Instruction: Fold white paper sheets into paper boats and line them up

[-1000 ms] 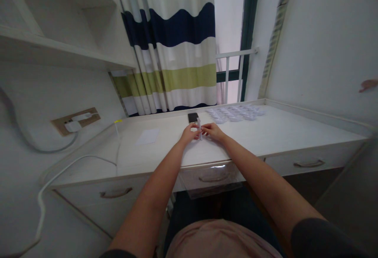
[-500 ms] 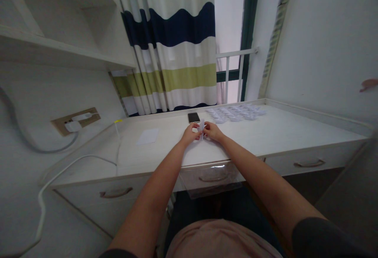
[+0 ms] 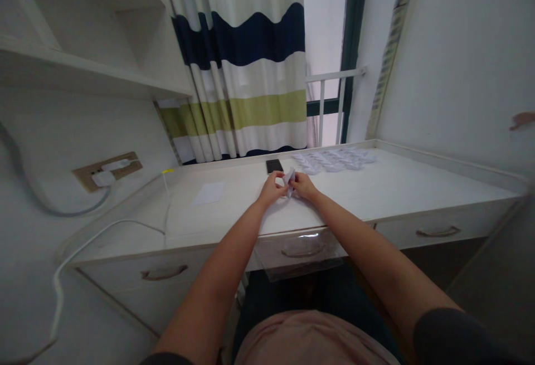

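Between my two hands, just above the desk, is a small piece of folded white paper (image 3: 289, 177). My left hand (image 3: 271, 188) pinches its left side, thumb and fingers closed on it. From the other side my right hand (image 3: 304, 185) grips the paper with bent fingers, and some fingertips are hidden behind it. Several folded white paper pieces (image 3: 334, 160) lie grouped at the back of the desk, beyond my right hand. A flat white sheet of paper (image 3: 209, 193) lies to the left of my hands.
A dark phone (image 3: 274, 166) lies just behind my left hand. The white desk (image 3: 397, 186) has a raised back rim and drawers below. Clear plastic (image 3: 301, 259) hangs over the middle drawer. A white cable (image 3: 121, 222) crosses the left edge near a wall socket (image 3: 107, 171).
The paper has turned from a narrow upright edge to a wider, opened, pointed shape. Both hands have shifted very slightly to the right with it.
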`<action>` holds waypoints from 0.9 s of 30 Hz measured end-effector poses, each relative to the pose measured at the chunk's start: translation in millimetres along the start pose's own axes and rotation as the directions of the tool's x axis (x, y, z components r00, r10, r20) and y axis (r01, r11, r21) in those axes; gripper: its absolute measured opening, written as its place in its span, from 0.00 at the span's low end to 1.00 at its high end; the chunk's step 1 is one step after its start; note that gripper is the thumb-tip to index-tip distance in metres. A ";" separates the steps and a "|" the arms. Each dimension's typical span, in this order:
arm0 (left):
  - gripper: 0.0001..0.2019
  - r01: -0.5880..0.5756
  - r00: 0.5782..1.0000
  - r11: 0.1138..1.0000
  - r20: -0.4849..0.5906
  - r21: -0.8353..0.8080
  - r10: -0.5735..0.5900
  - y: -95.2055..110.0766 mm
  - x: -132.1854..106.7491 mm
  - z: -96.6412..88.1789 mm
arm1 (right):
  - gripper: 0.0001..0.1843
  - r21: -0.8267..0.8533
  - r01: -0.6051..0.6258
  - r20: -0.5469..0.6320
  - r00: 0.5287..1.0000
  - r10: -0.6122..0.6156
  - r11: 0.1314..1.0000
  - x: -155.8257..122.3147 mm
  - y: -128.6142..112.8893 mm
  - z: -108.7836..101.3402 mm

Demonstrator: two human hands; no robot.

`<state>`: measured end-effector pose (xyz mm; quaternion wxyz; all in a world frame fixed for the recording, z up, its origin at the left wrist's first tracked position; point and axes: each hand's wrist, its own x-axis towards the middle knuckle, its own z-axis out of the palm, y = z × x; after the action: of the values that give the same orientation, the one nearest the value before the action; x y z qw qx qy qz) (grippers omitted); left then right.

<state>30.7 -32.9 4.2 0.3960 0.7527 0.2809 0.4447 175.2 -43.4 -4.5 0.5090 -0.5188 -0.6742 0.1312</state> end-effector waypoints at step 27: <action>0.11 0.224 0.936 0.890 -0.168 -0.397 -0.310 0.9 12.1 -4.2 | 0.14 0.308 0.018 -0.037 0.999 -0.007 0.951 -0.2 -7.3 -0.9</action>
<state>32.4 -22.6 11.6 0.5542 0.5621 0.3362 0.5138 171.8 -47.0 1.0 0.5964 -0.4307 -0.6398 0.2224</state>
